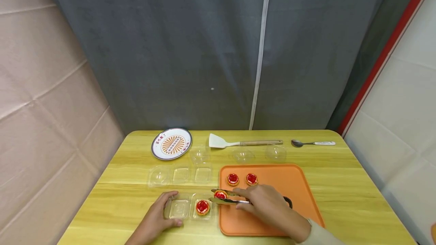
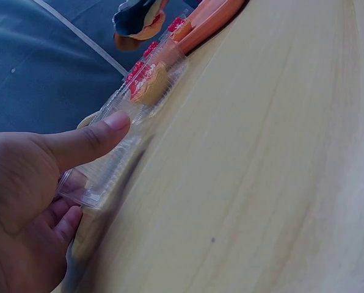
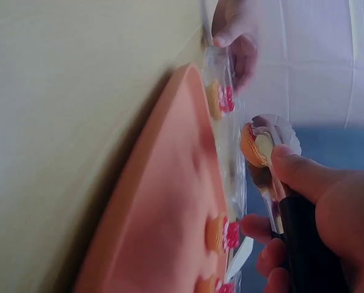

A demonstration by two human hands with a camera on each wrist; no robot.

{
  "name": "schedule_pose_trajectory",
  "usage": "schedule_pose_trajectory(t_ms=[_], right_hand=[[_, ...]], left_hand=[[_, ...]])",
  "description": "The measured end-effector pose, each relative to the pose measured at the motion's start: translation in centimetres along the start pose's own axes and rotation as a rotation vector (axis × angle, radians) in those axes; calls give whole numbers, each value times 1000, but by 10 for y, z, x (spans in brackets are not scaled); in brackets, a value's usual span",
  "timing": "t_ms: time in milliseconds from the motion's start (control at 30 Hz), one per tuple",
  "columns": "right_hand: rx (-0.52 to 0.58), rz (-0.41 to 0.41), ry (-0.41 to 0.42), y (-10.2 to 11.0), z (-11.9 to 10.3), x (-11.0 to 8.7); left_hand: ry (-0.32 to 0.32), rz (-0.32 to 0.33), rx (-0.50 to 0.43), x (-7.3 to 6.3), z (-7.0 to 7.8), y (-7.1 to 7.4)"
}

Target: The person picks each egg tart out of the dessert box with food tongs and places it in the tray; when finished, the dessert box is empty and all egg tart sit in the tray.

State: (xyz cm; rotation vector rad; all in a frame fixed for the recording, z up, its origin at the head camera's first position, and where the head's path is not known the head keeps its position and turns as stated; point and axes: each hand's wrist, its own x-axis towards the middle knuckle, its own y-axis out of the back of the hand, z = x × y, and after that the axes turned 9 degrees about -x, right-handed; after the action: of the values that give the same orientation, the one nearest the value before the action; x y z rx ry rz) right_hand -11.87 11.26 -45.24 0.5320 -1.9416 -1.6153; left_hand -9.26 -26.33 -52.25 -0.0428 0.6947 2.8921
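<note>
My right hand (image 1: 263,203) grips a pair of metal tongs (image 3: 278,210) with black handles. Between their tips is a small red-topped tart (image 1: 220,195), held above the orange tray's left edge. With thumb and fingers spread around its left end, my left hand (image 1: 156,214) holds a clear plastic box (image 2: 99,174). This box has two compartments: a second tart (image 1: 202,207) sits in the right one, while the left one holds nothing. Two more tarts, a left one (image 1: 233,179) and a right one (image 1: 251,179), lie on the orange tray (image 1: 299,184).
Behind the box are several clear plastic containers (image 1: 180,174). Along the table's back lie a white patterned plate (image 1: 172,144), a white spatula (image 1: 218,141) with a wooden handle, and a spoon (image 1: 297,143). A grey curtain (image 1: 190,56) hangs beyond the wooden table (image 1: 112,199).
</note>
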Motion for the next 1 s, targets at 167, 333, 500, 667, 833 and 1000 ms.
schedule_pose_trajectory(t_ms=[167,333,500,667,833,1000], right_hand=[[61,-29,-9,0,9,-13],[100,-83,-33,-2,15,-25],[97,-105,-51,-6,20,-34],[122,-150,-87,-9,23,-39],[139,-160,-101,-12,24,-42],[143,-150,-107,-13,25,-41]], left_hand=[[-2,3,-1,-1,1,1],[-13,7,-6,-2,3,1],[-4,-3,-12,-2,2,1],[-2,1,5,-1,1,0],[-9,9,23,-2,0,-1],[-25,12,42,-2,1,-2]])
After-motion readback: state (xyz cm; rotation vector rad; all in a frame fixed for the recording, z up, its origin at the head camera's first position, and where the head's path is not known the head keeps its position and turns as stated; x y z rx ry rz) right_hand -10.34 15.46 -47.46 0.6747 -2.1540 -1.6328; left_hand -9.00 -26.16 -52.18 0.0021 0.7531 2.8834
